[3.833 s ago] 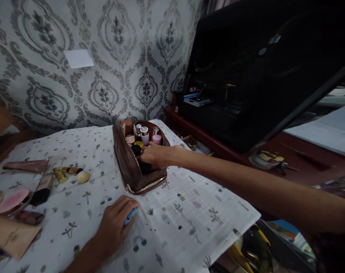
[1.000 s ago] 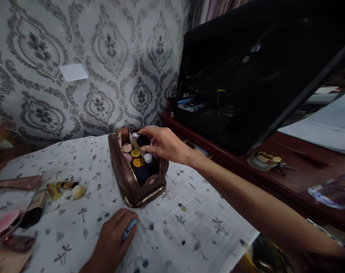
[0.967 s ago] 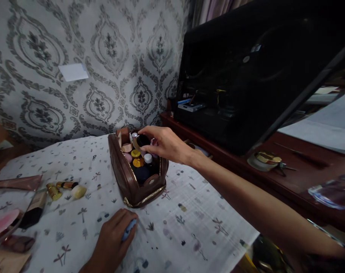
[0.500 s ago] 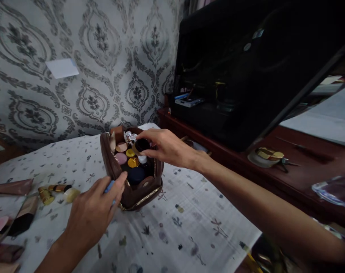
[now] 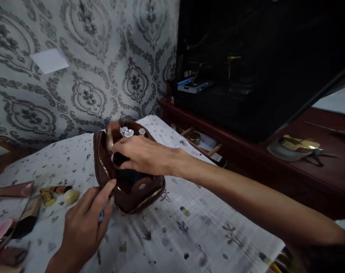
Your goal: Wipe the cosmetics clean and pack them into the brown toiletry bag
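Observation:
A brown cosmetic pouch (image 5: 132, 191) stands open on the printed white cloth (image 5: 184, 227), packed with small bottles and jars. My right hand (image 5: 141, 155) reaches over its opening, fingers closed on a small dark-capped bottle (image 5: 119, 159) held low among the contents. My left hand (image 5: 84, 223) rests against the pouch's near left side, index finger touching its rim, with a small blue object (image 5: 102, 214) tucked under the fingers. Silver caps (image 5: 127, 132) show at the pouch's far end.
Loose cosmetics lie at the left: a gold tube (image 5: 47, 197), a cream sponge (image 5: 71, 196), a dark bottle (image 5: 26, 220), a pink tube (image 5: 11, 189). A dark wooden desk (image 5: 246, 159) with a black case (image 5: 260, 64) stands to the right. Patterned wallpaper rises behind.
My right hand has lowered the dark-capped bottle into the pouch and shifted left. My left hand came up from the cloth to the pouch's side, still with the blue object.

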`<state>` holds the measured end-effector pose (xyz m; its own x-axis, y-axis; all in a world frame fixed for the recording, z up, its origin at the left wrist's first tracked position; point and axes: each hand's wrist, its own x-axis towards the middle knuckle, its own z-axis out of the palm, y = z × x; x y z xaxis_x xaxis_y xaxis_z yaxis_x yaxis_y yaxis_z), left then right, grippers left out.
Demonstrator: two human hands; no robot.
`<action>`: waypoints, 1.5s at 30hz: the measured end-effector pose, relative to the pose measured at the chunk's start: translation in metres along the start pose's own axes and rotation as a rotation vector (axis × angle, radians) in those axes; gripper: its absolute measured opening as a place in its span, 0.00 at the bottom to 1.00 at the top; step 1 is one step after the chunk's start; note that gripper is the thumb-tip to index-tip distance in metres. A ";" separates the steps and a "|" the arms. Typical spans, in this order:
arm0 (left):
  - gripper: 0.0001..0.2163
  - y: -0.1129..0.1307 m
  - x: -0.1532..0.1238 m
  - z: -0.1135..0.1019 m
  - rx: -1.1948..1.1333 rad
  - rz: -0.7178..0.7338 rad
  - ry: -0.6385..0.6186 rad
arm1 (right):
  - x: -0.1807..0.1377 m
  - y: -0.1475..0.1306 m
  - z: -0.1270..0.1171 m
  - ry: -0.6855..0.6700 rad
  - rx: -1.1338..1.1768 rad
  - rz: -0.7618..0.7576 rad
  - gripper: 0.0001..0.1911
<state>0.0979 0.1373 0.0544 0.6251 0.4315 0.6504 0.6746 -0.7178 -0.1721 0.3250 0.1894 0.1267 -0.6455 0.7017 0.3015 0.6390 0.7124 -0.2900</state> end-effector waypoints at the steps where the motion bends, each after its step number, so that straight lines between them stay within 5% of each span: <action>1: 0.18 0.000 -0.001 0.001 0.002 -0.008 0.003 | 0.000 0.000 0.002 -0.018 0.005 0.004 0.10; 11: 0.17 0.001 -0.007 0.004 -0.023 -0.035 -0.004 | -0.009 0.002 0.010 -0.117 -0.068 -0.027 0.17; 31: 0.17 0.002 -0.003 -0.002 0.034 -0.032 0.002 | 0.008 -0.001 0.014 -0.177 -0.164 0.017 0.12; 45: 0.22 -0.001 -0.005 0.001 0.010 -0.038 -0.033 | -0.029 0.009 -0.012 0.079 0.027 0.031 0.17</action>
<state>0.0943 0.1369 0.0503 0.6119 0.4761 0.6316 0.7016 -0.6954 -0.1554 0.3546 0.1758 0.1264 -0.5901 0.7216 0.3621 0.6461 0.6910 -0.3243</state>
